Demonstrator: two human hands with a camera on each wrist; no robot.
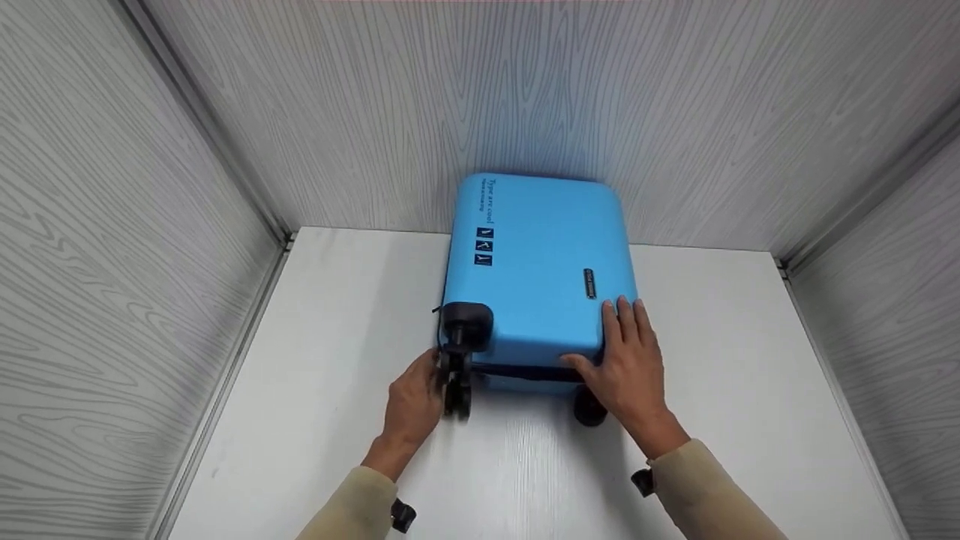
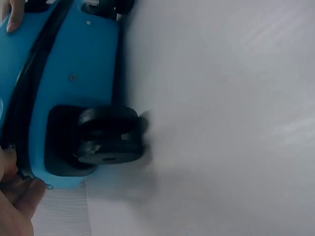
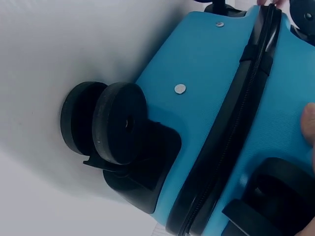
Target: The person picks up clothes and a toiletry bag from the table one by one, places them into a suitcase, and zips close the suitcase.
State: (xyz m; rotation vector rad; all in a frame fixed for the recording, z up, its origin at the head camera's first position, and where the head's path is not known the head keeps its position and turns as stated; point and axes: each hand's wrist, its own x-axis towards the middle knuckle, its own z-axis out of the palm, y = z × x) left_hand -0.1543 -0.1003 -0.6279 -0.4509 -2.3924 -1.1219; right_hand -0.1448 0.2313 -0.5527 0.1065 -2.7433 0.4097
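A light blue hard-shell suitcase lies on its broad side, its wheeled end toward me. My left hand is at the near left corner beside a black caster wheel. In the left wrist view its thumb and finger pinch a small metal zipper pull at the black zipper seam. My right hand rests on the near right corner of the shell, fingers straight along the top and thumb spread toward the wheeled end. The black zipper runs across that end, closed where it shows in the right wrist view.
The suitcase's far end stands against the back wall of a white surface. Wood-grain panels rise at left and right. Another caster wheel sticks out below my right hand. Black straps with cameras circle both wrists.
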